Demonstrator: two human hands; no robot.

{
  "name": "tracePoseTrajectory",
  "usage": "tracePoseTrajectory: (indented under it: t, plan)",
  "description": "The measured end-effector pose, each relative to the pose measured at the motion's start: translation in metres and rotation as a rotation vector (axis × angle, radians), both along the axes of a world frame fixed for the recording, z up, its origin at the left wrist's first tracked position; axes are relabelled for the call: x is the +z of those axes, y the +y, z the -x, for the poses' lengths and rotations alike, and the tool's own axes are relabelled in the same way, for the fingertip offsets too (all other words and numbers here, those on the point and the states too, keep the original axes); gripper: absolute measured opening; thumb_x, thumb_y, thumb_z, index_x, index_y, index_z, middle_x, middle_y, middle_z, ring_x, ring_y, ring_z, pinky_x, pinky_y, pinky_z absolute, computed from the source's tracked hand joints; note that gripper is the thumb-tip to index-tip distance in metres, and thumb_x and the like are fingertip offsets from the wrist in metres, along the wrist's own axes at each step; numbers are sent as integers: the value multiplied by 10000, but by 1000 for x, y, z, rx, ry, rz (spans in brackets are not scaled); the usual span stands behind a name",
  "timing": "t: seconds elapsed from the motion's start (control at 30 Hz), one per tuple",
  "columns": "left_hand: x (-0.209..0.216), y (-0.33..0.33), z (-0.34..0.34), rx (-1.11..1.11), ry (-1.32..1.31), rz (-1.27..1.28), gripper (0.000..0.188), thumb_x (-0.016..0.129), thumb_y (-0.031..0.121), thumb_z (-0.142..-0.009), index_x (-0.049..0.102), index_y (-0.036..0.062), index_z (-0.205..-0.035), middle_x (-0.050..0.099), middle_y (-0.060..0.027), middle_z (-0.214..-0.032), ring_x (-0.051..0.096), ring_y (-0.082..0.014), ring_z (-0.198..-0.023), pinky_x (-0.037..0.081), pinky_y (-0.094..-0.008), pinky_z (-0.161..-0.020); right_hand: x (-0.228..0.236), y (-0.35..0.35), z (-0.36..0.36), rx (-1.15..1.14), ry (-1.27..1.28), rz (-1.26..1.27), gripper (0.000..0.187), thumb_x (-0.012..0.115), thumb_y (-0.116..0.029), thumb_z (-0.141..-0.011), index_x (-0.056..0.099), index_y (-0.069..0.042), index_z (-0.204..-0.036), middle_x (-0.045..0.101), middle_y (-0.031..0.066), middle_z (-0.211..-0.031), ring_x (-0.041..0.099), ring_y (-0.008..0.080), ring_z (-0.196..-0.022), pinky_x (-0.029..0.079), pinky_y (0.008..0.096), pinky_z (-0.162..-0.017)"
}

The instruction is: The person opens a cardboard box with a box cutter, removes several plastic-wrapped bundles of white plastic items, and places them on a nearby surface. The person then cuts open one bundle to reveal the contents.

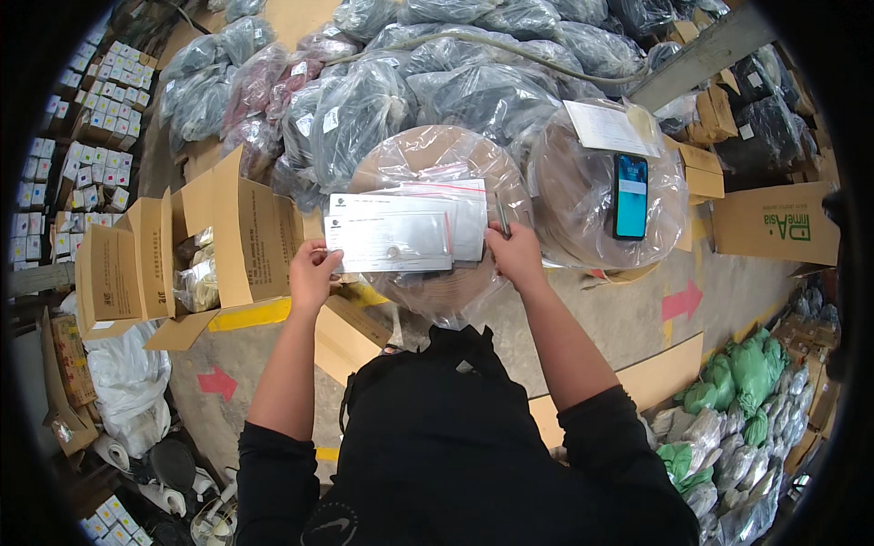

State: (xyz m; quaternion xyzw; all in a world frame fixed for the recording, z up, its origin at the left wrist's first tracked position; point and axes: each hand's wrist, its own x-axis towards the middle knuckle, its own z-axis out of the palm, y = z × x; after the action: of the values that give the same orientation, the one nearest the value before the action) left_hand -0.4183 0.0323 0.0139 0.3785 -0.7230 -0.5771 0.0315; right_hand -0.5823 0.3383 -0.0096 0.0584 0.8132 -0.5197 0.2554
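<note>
White printed slips in clear zip bags (387, 241) lie overlapped on a round brown roll wrapped in clear plastic (401, 155). My left hand (314, 276) pinches the left edge of the front bag between thumb and fingers. At the right edge of the stack, my right hand (515, 252) is closed around a slim dark pen (502, 215), which points away from me. Its fingertips are close to the rear bag (469, 205); whether they touch it I cannot tell.
A second wrapped roll (569, 205) on the right carries a lit phone (630, 196) and white paper (610, 127). Bagged dark goods (482, 96) pile up behind. Left stands an open carton (259, 241); right, another carton (774, 223) and green bags (746, 373).
</note>
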Motion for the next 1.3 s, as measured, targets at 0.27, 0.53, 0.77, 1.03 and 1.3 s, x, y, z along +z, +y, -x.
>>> tracePoseTrajectory:
  t: [0.27,0.53,0.77,1.03,1.3]
  plan:
    - [-10,29,-2,-43,72,355,259,725,82,-855,603,-2,-1067,726,-126,-941,687,-165,-735,535,-284,-653,18,-12,8,51,240,-99,323,729,-286,-788,693,15,-898,693,145,-753,672,267,-714,503,385,-678]
    - [-21,25,-8,-79,338,525,182,699,54,-872,604,20,-1024,711,-118,-978,683,-167,-787,536,-287,-697,10,-17,9,53,249,-166,311,787,-286,-752,673,-2,-808,680,127,-731,642,248,-672,492,361,-661]
    - [-4,-21,-68,254,385,-336,105,602,13,-937,570,80,-1012,674,-56,-884,648,-140,-738,557,-291,-617,-12,-13,19,-72,176,-33,225,758,-219,-813,667,-14,-807,613,35,-662,568,138,-581,446,302,-562]
    - [11,-61,-146,631,407,-346,139,645,92,-932,539,106,-1022,663,-56,-926,643,-161,-777,554,-301,-628,-9,-7,24,-151,354,198,175,705,-177,-885,637,-18,-914,609,32,-655,558,115,-546,450,293,-520]
    - [9,-70,-168,662,492,-351,114,623,69,-945,527,109,-992,664,-54,-932,648,-161,-789,556,-306,-616,57,13,76,-411,134,583,130,681,-157,-922,597,-62,-953,545,-2,-608,448,95,-393,378,252,-372]
